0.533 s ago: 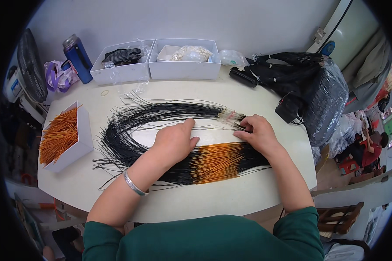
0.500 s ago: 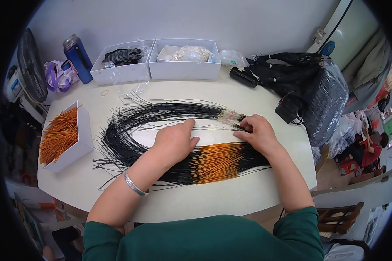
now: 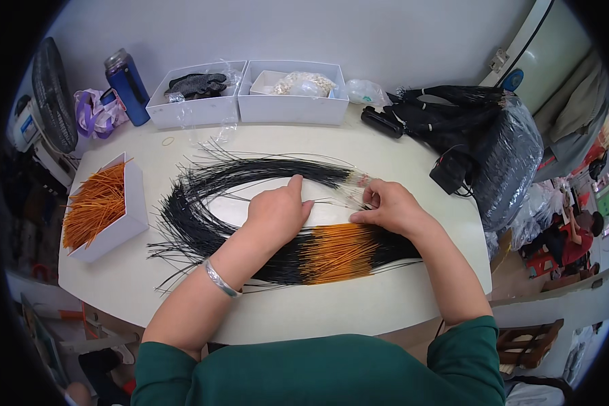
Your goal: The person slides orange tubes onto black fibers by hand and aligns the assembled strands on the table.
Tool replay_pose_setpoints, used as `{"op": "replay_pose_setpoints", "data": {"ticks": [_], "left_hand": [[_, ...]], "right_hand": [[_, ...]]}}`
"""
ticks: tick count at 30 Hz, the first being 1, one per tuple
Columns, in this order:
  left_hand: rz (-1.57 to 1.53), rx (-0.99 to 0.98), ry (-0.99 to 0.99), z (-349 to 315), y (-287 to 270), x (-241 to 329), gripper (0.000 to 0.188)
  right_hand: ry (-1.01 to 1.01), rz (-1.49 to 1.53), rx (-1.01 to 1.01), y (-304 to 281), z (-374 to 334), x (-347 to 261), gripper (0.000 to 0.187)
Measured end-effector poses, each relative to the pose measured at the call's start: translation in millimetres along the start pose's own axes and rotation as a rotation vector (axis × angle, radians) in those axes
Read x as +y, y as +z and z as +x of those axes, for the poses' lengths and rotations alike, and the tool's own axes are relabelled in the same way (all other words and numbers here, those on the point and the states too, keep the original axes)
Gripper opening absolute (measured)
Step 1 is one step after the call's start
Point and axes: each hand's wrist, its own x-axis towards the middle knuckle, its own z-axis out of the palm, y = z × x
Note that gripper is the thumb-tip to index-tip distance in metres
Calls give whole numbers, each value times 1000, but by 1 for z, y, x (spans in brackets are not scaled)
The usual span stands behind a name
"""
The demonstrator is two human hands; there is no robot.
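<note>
A large bundle of thin black wires (image 3: 189, 210) lies bent in a loop on the table, with pale tips (image 3: 356, 184) at its upper right end. Many orange tubes (image 3: 338, 254) sleeve the lower run of wires. My left hand (image 3: 277, 213) rests inside the loop, index finger and thumb apart; its other fingers are hidden beneath. Beside the pale tips, my right hand (image 3: 389, 206) has its fingers curled, thumb below them. A few loose strands lead from near my left hand toward the right fingertips, which seem closed on a wire; the exact contact is too small to see.
At the left stands a white box of orange tubes (image 3: 142, 196). Along the back are a blue bottle (image 3: 127, 88), a box with a dark glove (image 3: 196, 84) and a box with a bag of pale small parts (image 3: 304, 84). Black wire bundles (image 3: 446, 105) and a black adapter (image 3: 451, 171) lie right.
My right hand has shifted slightly left along the pale wire tips. My left hand stays in nearly the same place, and the view has moved a little.
</note>
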Motion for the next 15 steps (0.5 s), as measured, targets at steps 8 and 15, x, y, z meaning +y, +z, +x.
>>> {"op": "replay_pose_setpoints", "data": {"ticks": [8, 15], "left_hand": [[-29, 21, -6, -1, 1, -5, 50], [-272, 236, 139, -24, 0, -5, 32]], "right_hand": [[-143, -24, -188, -3, 10, 4, 31], [-51, 417, -11, -1, 11, 13, 26]]}}
